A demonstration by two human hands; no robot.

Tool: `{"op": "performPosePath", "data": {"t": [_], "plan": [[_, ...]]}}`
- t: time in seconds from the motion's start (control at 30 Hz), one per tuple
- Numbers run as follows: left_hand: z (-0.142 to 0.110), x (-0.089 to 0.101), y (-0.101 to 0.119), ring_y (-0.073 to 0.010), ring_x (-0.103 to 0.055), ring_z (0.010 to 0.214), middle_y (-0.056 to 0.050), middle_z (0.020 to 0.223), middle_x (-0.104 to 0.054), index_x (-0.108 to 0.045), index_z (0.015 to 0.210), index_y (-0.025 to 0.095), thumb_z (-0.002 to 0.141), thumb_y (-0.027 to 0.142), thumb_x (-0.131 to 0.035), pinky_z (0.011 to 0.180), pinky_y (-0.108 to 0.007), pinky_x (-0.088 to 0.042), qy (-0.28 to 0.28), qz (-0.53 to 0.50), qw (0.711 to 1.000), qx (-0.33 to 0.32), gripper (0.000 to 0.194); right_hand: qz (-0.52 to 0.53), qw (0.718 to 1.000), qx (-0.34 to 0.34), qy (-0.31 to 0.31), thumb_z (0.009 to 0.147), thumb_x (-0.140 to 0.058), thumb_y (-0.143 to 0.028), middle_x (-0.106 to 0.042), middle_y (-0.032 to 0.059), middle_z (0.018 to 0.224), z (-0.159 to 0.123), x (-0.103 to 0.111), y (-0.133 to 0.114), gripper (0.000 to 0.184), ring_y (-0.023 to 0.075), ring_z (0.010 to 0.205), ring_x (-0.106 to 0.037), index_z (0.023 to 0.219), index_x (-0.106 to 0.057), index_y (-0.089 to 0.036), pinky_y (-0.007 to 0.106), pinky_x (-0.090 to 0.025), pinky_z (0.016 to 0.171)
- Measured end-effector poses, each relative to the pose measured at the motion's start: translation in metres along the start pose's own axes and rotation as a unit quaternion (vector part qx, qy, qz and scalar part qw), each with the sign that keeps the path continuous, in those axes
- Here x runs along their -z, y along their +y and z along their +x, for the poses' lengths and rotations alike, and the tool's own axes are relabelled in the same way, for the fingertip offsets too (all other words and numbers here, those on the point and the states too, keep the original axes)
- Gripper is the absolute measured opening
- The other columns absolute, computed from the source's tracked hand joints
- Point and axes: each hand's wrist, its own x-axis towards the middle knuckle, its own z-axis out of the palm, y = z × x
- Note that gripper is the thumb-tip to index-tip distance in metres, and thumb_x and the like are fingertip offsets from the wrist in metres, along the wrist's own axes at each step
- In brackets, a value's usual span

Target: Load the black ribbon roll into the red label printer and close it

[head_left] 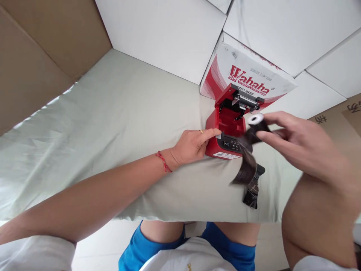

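Observation:
A small red receipt printer (pixel 222 150) stands on the cloth with its lid (pixel 225 96) raised and its paper compartment exposed. My left hand (pixel 193 145) grips the printer's left side, the index finger lying on the rim and the other fingers curled against the outer wall; the thumb is hidden. Held in my right hand (pixel 290 141), between thumb and fingers, is a dark paper roll (pixel 262 128) with a white core, just right of the open compartment. A loose, blurred strip of dark paper (pixel 248 165) hangs from it. Below lies a crumpled dark piece (pixel 252 192).
Behind the printer stands a white and red Wahaha water carton (pixel 245 71). White boxes (pixel 163 34) line the back, with a brown cardboard box (pixel 50 41) at left and another carton (pixel 344 116) at right. A pale green cloth (pixel 135 98) covers the table.

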Motion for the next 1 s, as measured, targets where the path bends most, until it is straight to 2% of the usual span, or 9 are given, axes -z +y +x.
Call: {"op": "performPosePath", "data": {"t": [0.07,0.13,0.23,0.3,0.37,0.53,0.67,0.83,1.0], "plan": [[0.001,0.002,0.001,-0.0125,-0.069,0.064,0.003,0.085,-0.076,-0.057,0.144,0.021,0.093,0.006,-0.042,0.064,-0.022,-0.050,-0.012,-0.002,1.000,0.010,0.055,0.079,0.996,-0.027,0.009,0.094,-0.071,-0.071,-0.083,0.0066,0.109,-0.031,0.015,0.020,0.045,0.0246,0.076,-0.074,0.126,-0.079,-0.040,0.037,-0.057,0.060],[0.001,0.004,0.001,-0.0130,-0.066,0.062,0.005,0.080,-0.072,-0.053,0.147,0.021,0.090,0.005,-0.042,0.065,-0.022,-0.050,-0.019,-0.007,1.000,0.017,0.060,0.138,0.987,-0.069,-0.051,0.091,-0.076,-0.071,-0.083,0.0088,0.105,-0.052,0.014,0.039,0.046,0.0257,0.078,-0.076,0.122,-0.081,-0.038,0.035,-0.058,0.057],[0.000,0.004,0.000,-0.0131,-0.064,0.062,0.006,0.078,-0.069,-0.050,0.149,0.021,0.084,0.003,-0.044,0.066,-0.022,-0.050,-0.031,-0.016,0.999,0.029,0.067,0.177,0.963,-0.120,-0.165,0.092,-0.075,-0.069,-0.083,0.0072,0.098,-0.064,-0.014,0.053,0.046,0.0242,0.076,-0.075,0.115,-0.082,-0.029,0.034,-0.059,0.058],[-0.001,0.005,0.000,-0.0126,-0.064,0.063,0.007,0.078,-0.068,-0.049,0.150,0.022,0.082,0.002,-0.044,0.065,-0.022,-0.049,-0.034,-0.014,0.999,0.032,0.071,0.196,0.953,-0.131,-0.191,0.094,-0.071,-0.067,-0.084,0.0061,0.103,-0.064,-0.039,0.052,0.046,0.0234,0.080,-0.076,0.114,-0.081,-0.027,0.035,-0.062,0.065],[-0.001,0.004,0.000,-0.0123,-0.064,0.063,0.008,0.077,-0.067,-0.048,0.151,0.023,0.081,0.002,-0.043,0.066,-0.021,-0.049,-0.028,-0.008,0.999,0.030,0.073,0.189,0.959,-0.135,-0.159,0.095,-0.068,-0.068,-0.084,0.0056,0.104,-0.066,-0.057,0.051,0.047,0.0216,0.076,-0.074,0.117,-0.081,-0.028,0.036,-0.062,0.066],[-0.001,0.004,0.001,-0.0115,-0.063,0.064,0.007,0.079,-0.067,-0.050,0.151,0.024,0.083,0.002,-0.043,0.066,-0.020,-0.050,0.019,-0.001,1.000,-0.004,0.072,0.073,0.983,-0.170,0.003,0.093,-0.068,-0.064,-0.069,0.0002,0.065,-0.082,-0.072,0.075,0.050,0.0192,0.050,-0.057,0.119,-0.082,-0.023,0.036,-0.052,0.053],[0.000,0.005,0.001,-0.0104,-0.064,0.064,0.007,0.079,-0.068,-0.055,0.144,0.023,0.082,0.000,-0.043,0.067,-0.019,-0.051,0.020,-0.001,1.000,-0.024,0.067,0.059,0.986,-0.145,-0.057,0.092,-0.066,-0.053,-0.081,0.0053,0.083,-0.089,-0.078,0.093,0.039,0.0231,0.061,-0.071,0.113,-0.082,-0.025,0.038,-0.057,0.057],[0.002,0.006,0.002,-0.0106,-0.063,0.062,0.007,0.079,-0.068,-0.054,0.144,0.022,0.083,0.001,-0.044,0.067,-0.019,-0.052,0.007,-0.005,1.000,-0.015,0.065,0.060,0.987,-0.113,-0.100,0.093,-0.063,-0.047,-0.086,0.0072,0.106,-0.080,-0.082,0.083,0.035,0.0276,0.080,-0.080,0.116,-0.082,-0.027,0.042,-0.064,0.070],[0.001,0.008,0.003,-0.0115,-0.065,0.064,0.006,0.081,-0.069,-0.053,0.145,0.023,0.083,0.001,-0.044,0.067,-0.020,-0.051,-0.003,0.003,1.000,-0.011,0.067,0.022,0.995,-0.047,-0.081,0.093,-0.067,-0.056,-0.084,0.0063,0.097,-0.086,-0.035,0.072,0.035,0.0292,0.088,-0.079,0.111,-0.082,-0.030,0.042,-0.064,0.076]]}}
